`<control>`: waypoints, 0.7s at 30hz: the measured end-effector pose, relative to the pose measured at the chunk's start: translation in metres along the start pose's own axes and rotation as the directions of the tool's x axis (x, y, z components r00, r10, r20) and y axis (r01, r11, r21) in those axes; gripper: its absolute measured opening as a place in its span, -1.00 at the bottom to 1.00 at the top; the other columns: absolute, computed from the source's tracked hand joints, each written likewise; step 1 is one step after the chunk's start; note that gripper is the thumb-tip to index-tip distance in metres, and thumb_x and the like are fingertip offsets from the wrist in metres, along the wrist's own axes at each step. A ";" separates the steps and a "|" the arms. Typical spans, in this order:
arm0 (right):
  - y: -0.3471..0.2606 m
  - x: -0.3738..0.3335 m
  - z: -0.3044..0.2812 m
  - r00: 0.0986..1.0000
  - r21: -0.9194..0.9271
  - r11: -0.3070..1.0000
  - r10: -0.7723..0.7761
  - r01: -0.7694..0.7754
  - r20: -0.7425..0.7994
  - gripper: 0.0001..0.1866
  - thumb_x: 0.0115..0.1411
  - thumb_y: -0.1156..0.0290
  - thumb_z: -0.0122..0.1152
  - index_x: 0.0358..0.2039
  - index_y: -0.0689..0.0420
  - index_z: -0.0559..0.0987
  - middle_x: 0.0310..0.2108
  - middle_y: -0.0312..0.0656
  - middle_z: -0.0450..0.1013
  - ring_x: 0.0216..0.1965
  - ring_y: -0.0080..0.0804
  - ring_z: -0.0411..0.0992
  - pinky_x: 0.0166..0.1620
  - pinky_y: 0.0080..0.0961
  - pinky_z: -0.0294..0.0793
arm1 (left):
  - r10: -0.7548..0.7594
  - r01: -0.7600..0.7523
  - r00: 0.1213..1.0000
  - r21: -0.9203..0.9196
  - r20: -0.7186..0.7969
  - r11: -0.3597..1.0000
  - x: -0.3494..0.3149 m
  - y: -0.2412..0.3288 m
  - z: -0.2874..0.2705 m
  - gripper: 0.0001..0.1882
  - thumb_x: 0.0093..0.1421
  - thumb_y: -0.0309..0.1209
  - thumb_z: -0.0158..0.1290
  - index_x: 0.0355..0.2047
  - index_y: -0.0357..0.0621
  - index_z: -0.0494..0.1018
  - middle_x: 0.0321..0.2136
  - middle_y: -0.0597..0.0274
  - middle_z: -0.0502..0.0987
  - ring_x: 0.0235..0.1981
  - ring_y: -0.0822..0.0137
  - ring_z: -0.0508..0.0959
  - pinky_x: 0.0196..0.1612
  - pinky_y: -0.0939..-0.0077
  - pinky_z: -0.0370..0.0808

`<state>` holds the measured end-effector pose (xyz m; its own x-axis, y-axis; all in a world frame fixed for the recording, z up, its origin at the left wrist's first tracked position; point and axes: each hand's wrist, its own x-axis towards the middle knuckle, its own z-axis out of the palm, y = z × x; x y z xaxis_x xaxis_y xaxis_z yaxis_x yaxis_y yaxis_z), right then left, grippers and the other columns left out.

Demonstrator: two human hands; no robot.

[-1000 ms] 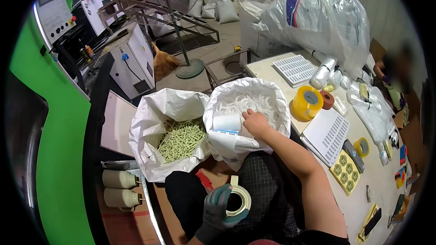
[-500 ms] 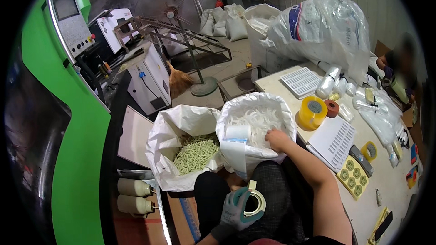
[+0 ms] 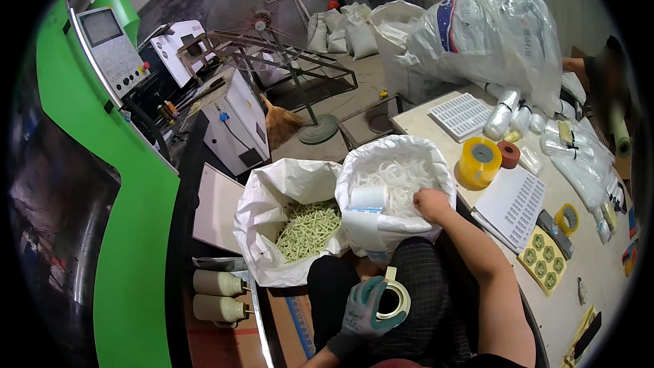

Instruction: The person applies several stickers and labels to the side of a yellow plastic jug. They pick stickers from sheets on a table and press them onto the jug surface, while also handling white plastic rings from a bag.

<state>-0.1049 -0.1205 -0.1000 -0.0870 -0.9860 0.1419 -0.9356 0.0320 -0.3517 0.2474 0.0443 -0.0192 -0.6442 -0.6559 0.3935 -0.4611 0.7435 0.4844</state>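
Observation:
My left hand [image 3: 365, 307], in a grey and teal glove, is closed around a cream, round-mouthed vessel [image 3: 402, 300] with a side handle. It rests over my lap, its dark opening facing up. My bare right hand [image 3: 432, 204] is closed, with fingers curled, inside the right edge of a white woven sack [image 3: 446, 174]. Translucent white rings [image 3: 392, 170] fill that sack next to my fingers; anything within them is hidden. On the sack's near side lies a white roll [image 3: 370, 197] with a strip hanging down.
At left, another white sack [image 3: 262, 197] holds pale green sticks [image 3: 310, 228]. Two cream bottles [image 3: 216, 307] lie below it. A green machine [image 3: 129, 245] stands far left. The right-hand table [image 3: 545, 320] bears yellow tape [image 3: 479, 162], label sheets [image 3: 511, 204] and plastic bags. Another person [image 3: 606, 88] is at far right.
The whole view has shifted, so things sit farther right in the picture. My right hand's fingers have curled in by the rings. My left hand still holds the cream vessel.

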 end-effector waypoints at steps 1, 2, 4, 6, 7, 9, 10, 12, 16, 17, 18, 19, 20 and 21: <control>0.001 -0.002 0.000 0.997 0.053 0.999 0.007 -0.003 -0.077 -0.82 0.21 0.38 0.28 -0.17 0.01 0.66 -0.21 -0.09 0.61 -0.17 -0.02 0.59 -0.11 -0.11 0.57 | 0.006 -0.006 1.000 0.005 -0.007 1.000 -0.001 -0.001 0.000 -0.01 -0.04 -0.06 0.50 0.29 -0.26 0.31 0.16 -0.03 0.44 0.14 -0.06 0.44 0.19 0.02 0.39; -0.003 -0.004 -0.003 0.987 0.158 0.987 0.043 -0.018 -0.155 -0.84 0.23 0.37 0.28 -0.18 0.03 0.64 -0.23 -0.08 0.61 -0.21 -0.02 0.59 -0.14 -0.12 0.56 | 0.002 -0.002 1.000 0.006 -0.015 1.000 -0.003 0.000 0.000 -0.01 -0.04 -0.06 0.51 0.30 -0.26 0.31 0.15 -0.04 0.44 0.14 -0.06 0.44 0.18 0.01 0.39; -0.009 -0.011 -0.013 0.946 0.364 0.931 0.142 -0.027 -0.292 -0.87 0.28 0.35 0.27 -0.20 0.07 0.60 -0.29 -0.04 0.59 -0.28 -0.01 0.58 -0.20 -0.14 0.54 | 0.011 -0.010 0.991 0.008 -0.133 1.000 -0.001 0.005 0.001 -0.02 -0.04 -0.08 0.51 0.30 -0.25 0.31 0.10 -0.04 0.46 0.10 -0.03 0.46 0.13 0.01 0.40; -0.033 -0.023 -0.036 0.945 0.447 0.891 0.212 -0.082 -0.249 -0.87 0.33 0.36 0.23 -0.18 0.12 0.57 -0.26 0.01 0.59 -0.26 0.03 0.58 -0.16 -0.13 0.54 | 0.034 -0.031 0.983 0.023 -0.182 0.999 -0.005 0.008 0.002 0.03 -0.05 -0.11 0.52 0.32 -0.31 0.27 0.09 -0.08 0.45 0.10 -0.06 0.46 0.12 0.00 0.42; -0.031 -0.026 -0.038 0.938 0.460 0.886 0.207 -0.058 -0.280 -0.87 0.34 0.37 0.23 -0.18 0.13 0.57 -0.27 0.01 0.59 -0.27 0.02 0.58 -0.16 -0.14 0.54 | 0.063 -0.059 0.981 0.028 -0.186 0.998 -0.007 0.006 0.006 0.08 -0.07 -0.12 0.53 0.34 -0.36 0.23 0.10 -0.12 0.44 0.13 -0.09 0.45 0.12 -0.02 0.44; -0.026 -0.027 -0.042 0.933 0.486 0.874 0.182 -0.008 -0.311 -0.86 0.35 0.37 0.23 -0.18 0.17 0.58 -0.28 0.01 0.59 -0.28 0.00 0.58 -0.17 -0.16 0.54 | 0.131 -0.147 0.967 -0.059 -0.220 0.987 -0.002 -0.004 0.014 0.13 -0.09 -0.14 0.55 0.36 -0.43 0.20 0.11 -0.18 0.43 0.13 -0.15 0.46 0.10 -0.03 0.47; -0.024 -0.034 -0.037 0.938 0.504 0.863 0.168 0.008 -0.303 -0.85 0.35 0.37 0.23 -0.19 0.19 0.58 -0.28 0.00 0.59 -0.29 -0.01 0.58 -0.17 -0.18 0.54 | 0.161 -0.201 0.957 -0.152 -0.242 0.968 0.000 -0.009 0.018 0.12 -0.08 -0.15 0.55 0.35 -0.44 0.20 0.11 -0.20 0.43 0.12 -0.17 0.47 0.07 -0.02 0.49; -0.084 -0.073 -0.059 0.994 0.680 0.730 0.014 0.067 -0.113 -0.85 0.32 0.38 0.29 -0.21 0.20 0.61 -0.30 -0.04 0.60 -0.29 -0.05 0.57 -0.18 -0.24 0.54 | 0.141 -0.184 0.961 -0.170 -0.237 0.968 0.001 -0.026 0.020 0.10 -0.08 -0.16 0.55 0.34 -0.43 0.22 0.10 -0.22 0.44 0.09 -0.19 0.50 0.04 -0.02 0.52; -0.155 -0.157 -0.101 0.829 0.547 0.640 -0.519 0.539 -0.210 -0.82 0.13 0.35 0.48 -0.30 0.07 0.64 -0.37 -0.19 0.51 -0.30 -0.18 0.50 -0.22 -0.25 0.50 | 0.137 -0.129 0.981 0.066 -0.137 0.989 0.011 0.009 -0.011 -0.15 0.00 -0.17 0.48 0.23 -0.33 0.40 0.12 -0.06 0.50 0.07 -0.09 0.52 0.07 -0.01 0.52; -0.156 -0.164 -0.100 0.808 0.396 0.706 -0.537 0.588 -0.243 -0.81 0.10 0.33 0.49 -0.31 0.04 0.64 -0.35 -0.21 0.49 -0.29 -0.19 0.49 -0.22 -0.24 0.49 | 0.172 -0.160 0.979 0.115 -0.109 0.980 0.014 0.008 -0.015 -0.22 -0.02 -0.22 0.48 0.15 -0.31 0.44 0.07 -0.01 0.53 0.04 -0.08 0.53 0.06 0.00 0.51; -0.155 -0.172 -0.096 0.783 0.234 0.750 -0.561 0.619 -0.270 -0.80 0.08 0.30 0.50 -0.32 0.01 0.63 -0.33 -0.23 0.47 -0.27 -0.20 0.48 -0.22 -0.22 0.48 | 0.207 -0.192 0.975 0.165 -0.079 0.968 0.015 0.007 -0.017 -0.30 -0.05 -0.27 0.49 0.07 -0.28 0.48 0.02 0.03 0.55 0.01 -0.08 0.54 0.05 0.01 0.51; -0.148 -0.175 -0.090 0.772 0.225 0.743 -0.569 0.630 -0.282 -0.77 0.07 0.27 0.49 -0.33 0.03 0.62 -0.26 -0.23 0.48 -0.22 -0.19 0.49 -0.17 -0.23 0.50 | 0.174 -0.162 0.982 0.159 -0.067 0.974 0.014 0.010 -0.018 -0.39 -0.04 -0.27 0.46 0.00 -0.22 0.53 -0.03 0.10 0.56 -0.01 -0.06 0.54 0.04 0.04 0.51; -0.147 -0.176 -0.085 0.753 0.240 0.718 -0.585 0.653 -0.300 -0.76 0.08 0.25 0.49 -0.32 0.05 0.62 -0.25 -0.22 0.48 -0.21 -0.18 0.50 -0.14 -0.24 0.51 | 0.158 -0.149 0.986 0.142 -0.054 0.979 0.014 0.009 -0.019 -0.42 -0.02 -0.23 0.44 -0.02 -0.19 0.55 -0.05 0.11 0.56 -0.01 -0.04 0.54 0.03 0.05 0.52; -0.147 -0.178 -0.081 0.734 0.255 0.692 -0.601 0.676 -0.317 -0.74 0.08 0.24 0.49 -0.31 0.06 0.62 -0.24 -0.20 0.49 -0.20 -0.16 0.50 -0.12 -0.24 0.51 | 0.141 -0.135 0.989 0.124 -0.041 0.983 0.013 0.007 -0.020 -0.45 -0.01 -0.19 0.43 -0.05 -0.17 0.57 -0.07 0.12 0.56 -0.01 -0.02 0.54 0.02 0.07 0.53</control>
<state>0.0205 0.0639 0.0017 0.3893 -0.6910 0.6091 -0.6187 -0.6860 -0.3828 0.2481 0.0382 0.0047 -0.6774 -0.5490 0.4896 -0.4417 0.8358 0.3262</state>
